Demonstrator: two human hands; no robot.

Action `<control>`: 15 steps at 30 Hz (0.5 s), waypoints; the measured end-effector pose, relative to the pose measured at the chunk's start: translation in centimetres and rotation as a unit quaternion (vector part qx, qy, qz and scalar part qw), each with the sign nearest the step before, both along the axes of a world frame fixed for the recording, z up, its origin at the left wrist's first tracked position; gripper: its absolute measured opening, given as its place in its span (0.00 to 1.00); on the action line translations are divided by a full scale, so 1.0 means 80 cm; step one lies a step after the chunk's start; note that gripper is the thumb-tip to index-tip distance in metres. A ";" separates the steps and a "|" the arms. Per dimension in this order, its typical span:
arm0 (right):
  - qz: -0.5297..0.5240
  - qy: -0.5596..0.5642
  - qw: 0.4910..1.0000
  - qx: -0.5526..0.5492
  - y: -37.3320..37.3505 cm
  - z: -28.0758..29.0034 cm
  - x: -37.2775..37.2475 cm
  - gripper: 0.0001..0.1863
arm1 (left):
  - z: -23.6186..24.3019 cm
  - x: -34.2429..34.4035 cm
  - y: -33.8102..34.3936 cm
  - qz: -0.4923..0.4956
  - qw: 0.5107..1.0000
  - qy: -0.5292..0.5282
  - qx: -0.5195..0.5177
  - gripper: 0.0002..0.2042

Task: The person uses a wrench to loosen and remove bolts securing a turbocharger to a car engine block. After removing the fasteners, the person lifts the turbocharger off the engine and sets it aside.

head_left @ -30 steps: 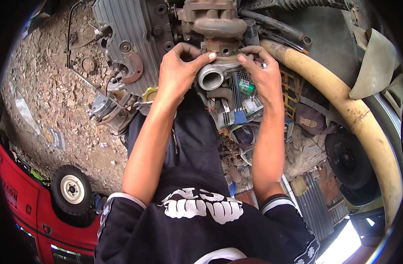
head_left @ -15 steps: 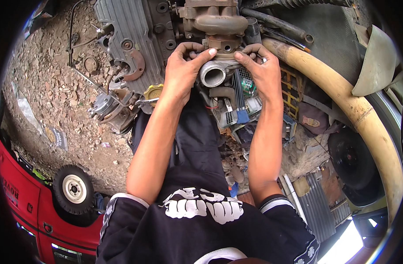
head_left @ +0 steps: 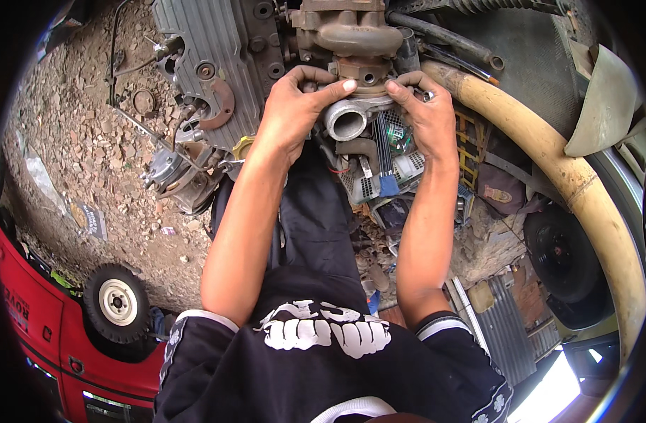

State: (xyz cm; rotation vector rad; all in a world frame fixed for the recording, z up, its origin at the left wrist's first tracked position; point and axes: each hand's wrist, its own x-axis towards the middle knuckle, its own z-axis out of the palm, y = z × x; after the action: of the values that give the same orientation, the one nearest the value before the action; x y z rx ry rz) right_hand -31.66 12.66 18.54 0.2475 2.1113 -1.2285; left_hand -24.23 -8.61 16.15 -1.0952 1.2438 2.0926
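Observation:
A rusty brown turbocharger sits at the top middle, beside the grey ribbed engine cover. At its near end is a silver metal housing with a round open outlet facing me. My left hand grips the housing's left side, thumb on top near the rim and fingers curled behind. My right hand holds its right side in the same way, thumb pressed on the edge. The fingertips behind the housing are partly hidden. A dark curved hose lies just below the outlet.
The ribbed engine cover stands left of the turbocharger. A yellow cap is partly behind my left forearm. A plastic basket with odds and ends sits below my right hand. A thick bamboo pole curves down the right; a red vehicle is lower left.
Both hands and the silver housing have shifted slightly to the right, keeping their grip. My left forearm now covers more of the yellow cap.

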 end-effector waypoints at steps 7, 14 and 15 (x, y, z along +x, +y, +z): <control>-0.045 -0.009 0.996 -0.072 -0.006 0.010 0.003 0.14 | -0.013 0.010 -0.007 0.003 0.997 0.053 0.064 0.10; -0.041 -0.045 0.996 -0.068 -0.001 0.006 -0.003 0.12 | -0.004 -0.003 -0.001 -0.045 0.999 0.012 -0.021 0.09; -0.064 -0.073 0.991 -0.088 0.000 0.008 -0.004 0.13 | 0.000 -0.003 0.000 -0.021 0.999 0.018 -0.021 0.10</control>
State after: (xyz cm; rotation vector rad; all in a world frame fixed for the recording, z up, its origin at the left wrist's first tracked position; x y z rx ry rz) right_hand -31.97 12.62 19.18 0.3857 1.8734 -1.4182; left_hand -24.43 -8.58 16.15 -1.0450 1.3230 2.0714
